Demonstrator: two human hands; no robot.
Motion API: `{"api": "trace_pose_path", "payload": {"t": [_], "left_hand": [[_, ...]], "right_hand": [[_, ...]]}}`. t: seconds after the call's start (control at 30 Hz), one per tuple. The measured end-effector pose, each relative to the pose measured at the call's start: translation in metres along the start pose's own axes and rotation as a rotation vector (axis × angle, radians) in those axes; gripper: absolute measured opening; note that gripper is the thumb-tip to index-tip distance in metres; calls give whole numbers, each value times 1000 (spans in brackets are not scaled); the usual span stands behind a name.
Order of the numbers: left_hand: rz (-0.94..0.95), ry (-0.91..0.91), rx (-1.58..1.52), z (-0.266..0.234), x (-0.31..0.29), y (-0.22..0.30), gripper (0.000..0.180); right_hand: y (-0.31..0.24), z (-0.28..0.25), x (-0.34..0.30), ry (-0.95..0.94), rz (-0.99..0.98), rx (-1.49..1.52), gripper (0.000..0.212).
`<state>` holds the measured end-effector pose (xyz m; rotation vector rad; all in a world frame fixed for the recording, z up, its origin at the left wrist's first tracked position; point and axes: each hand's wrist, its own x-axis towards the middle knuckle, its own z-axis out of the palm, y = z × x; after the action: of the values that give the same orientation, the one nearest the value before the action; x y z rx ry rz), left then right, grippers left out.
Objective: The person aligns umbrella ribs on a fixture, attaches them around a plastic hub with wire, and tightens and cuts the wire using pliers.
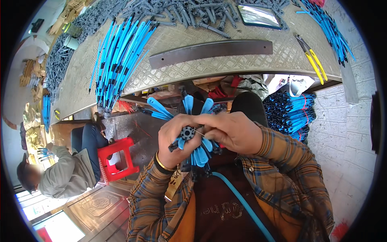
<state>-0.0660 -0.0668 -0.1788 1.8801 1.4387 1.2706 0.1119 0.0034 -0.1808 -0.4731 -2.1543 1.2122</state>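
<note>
Close to my chest, my left hand (171,131) is closed round a dark grey notched round hub (187,133). Blue flat ribs (200,156) with black joints fan out from around it, like part of an umbrella frame. Fingers of my right hand (238,131) are pinched together just beside the hub, on a thin wire (199,132) that runs to the hub's edge. Where the wire ends inside my fingers is hidden. More blue rib ends (188,104) stick out beyond my knuckles.
Ahead is a patterned worktable (177,42) with a curved dark metal bar (211,51), a bundle of blue ribs (121,56), grey plastic parts (189,12) and yellow-handled pliers (312,60). Tied rib bundles (292,115) lie below. At left, another person (66,173) sits near a red stool (117,159).
</note>
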Motion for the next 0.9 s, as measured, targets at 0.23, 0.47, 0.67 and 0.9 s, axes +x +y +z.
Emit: {"api": "trace_pose_path", "payload": {"t": [0.23, 0.47, 0.67, 0.9], "left_hand": [[-142, -11, 2, 6, -4, 9, 22], [-15, -67, 61, 6, -2, 7, 22], [-78, -117, 36, 8, 4, 9, 21], [-57, -127, -80, 24, 17, 8, 17]], "right_hand": [[-11, -14, 3, -267, -47, -72, 40], [5, -12, 5, -255, -77, -96, 22], [17, -7, -2, -160, 136, 160, 13], [10, -23, -15, -90, -77, -145, 12]]}}
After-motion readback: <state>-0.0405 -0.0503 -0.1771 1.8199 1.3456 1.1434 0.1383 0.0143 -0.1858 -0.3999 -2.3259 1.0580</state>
